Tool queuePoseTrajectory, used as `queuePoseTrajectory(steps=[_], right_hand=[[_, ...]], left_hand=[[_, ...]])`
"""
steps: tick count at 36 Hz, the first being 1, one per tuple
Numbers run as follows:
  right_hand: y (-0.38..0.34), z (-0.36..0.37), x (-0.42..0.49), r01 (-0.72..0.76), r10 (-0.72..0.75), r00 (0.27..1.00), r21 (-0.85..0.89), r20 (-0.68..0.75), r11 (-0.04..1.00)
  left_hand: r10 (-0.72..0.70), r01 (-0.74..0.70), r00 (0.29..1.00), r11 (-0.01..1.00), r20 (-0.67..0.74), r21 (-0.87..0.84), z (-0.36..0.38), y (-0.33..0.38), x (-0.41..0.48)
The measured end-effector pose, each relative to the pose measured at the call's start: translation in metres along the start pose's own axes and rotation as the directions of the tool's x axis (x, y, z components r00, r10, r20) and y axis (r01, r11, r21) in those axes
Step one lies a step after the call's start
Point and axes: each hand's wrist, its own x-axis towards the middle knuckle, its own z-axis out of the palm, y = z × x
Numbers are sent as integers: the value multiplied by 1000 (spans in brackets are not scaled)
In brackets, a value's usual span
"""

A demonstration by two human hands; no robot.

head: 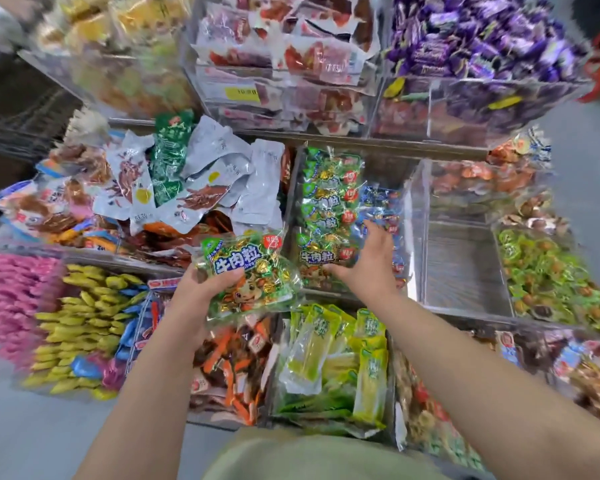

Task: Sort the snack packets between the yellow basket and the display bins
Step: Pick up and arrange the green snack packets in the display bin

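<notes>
One green beef-granule packet point(248, 275) is gripped at its near-left corner by the left hand point(201, 299), above orange snack packets point(232, 365); it could be dropped among them (glossy film slips easily). The right hand point(366, 261) is laid, fingers spread, on matching packets point(326, 202) just right. Crinkly film, gold-wrapped pieces inside.

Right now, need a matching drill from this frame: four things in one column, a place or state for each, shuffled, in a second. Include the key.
Column A
1. left hand
2. right hand
3. purple-wrapped candies
4. pink packets

Column B
a. top right of the view
b. grips a green packet
c. far left of the view
d. fingers straight, over the stacked green packets

Pairs: 1-b, 2-d, 3-a, 4-c
</notes>
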Motion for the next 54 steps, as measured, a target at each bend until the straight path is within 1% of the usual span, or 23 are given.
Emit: queuePoseTrajectory(steps=[2,4,6,9,12,18,21,25,30,32,33,35,36,37,39,41,43,45,46,48,50,52,54], right_hand=[[7,4,-2,-87,83,993,58,83,994],[11,7,-1,-116,112,983,21,145,993],[9,12,3,-155,150,974,18,168,988],[-3,24,12,-161,160,978,2,134,987],[-11,34,20,-142,150,985,-87,91,986],[-20,32,30,-175,197,976,-198,97,965],[-23,28,28,-190,211,970,-158,124,969],[-27,15,21,-231,234,950,-42,206,972],[-26,-2,6,-265,231,937,100,261,959],[-26,-7,-2,-268,231,949,163,213,950],[-27,-9,-7,-237,211,967,202,144,950],[-35,-14,-18,-98,121,991,335,-49,937],[-40,-17,-24,-33,83,991,416,-101,909],[-46,-20,-29,-5,53,995,492,-84,871],[-56,-22,-38,-25,-27,996,564,85,825],[-60,-18,-44,-67,-53,977,528,209,847],[-58,-18,-47,-80,-38,975,511,217,856],[-56,-26,-48,-98,-16,979,541,203,836],[-54,-32,-47,-94,2,987,564,162,820],[-46,-47,-41,-58,73,997,624,2,779],[-38,-60,-36,-32,171,974,656,-149,754],[-33,-65,-34,-39,195,962,608,-193,793],[-32,-57,-31,-52,153,975,497,-165,866]], left_hand=[[-17,17,999,1000,30,-6,-4,6,7],[-24,23,998,1000,61,14,-9,12,17],[-2,-1,994,1000,112,23,-14,17,29],[33,-42,985,998,172,48,-19,25,41],[36,-51,981,996,191,72,-21,30,48],[13,-49,976,986,219,160,-19,39,41],[12,-61,970,979,244,194,-18,42,38],[36,-86,963,980,269,177,-13,43,34],[52,-116,940,978,337,174,-3,40,33],[43,-118,936,973,350,197,2,38,31],[40,-118,933,973,358,199,4,37,31],[42,-121,937,970,346,209,8,34,29],[45,-124,942,968,332,219,11,33,27],[53,-133,944,965,325,228,14,31,25],[70,-147,945,964,319,221,22,29,20],[93,-157,951,967,295,200,30,26,15],[91,-144,958,973,272,183,35,24,11],[89,-118,967,987,241,109,38,26,8],[90,-105,974,992,209,64,38,27,8],[61,-61,988,998,143,-3,35,29,9],[37,-28,994,996,107,-79,27,31,14],[42,-31,994,993,99,-110,20,36,14],[32,-24,996,995,81,-97,15,43,11]])
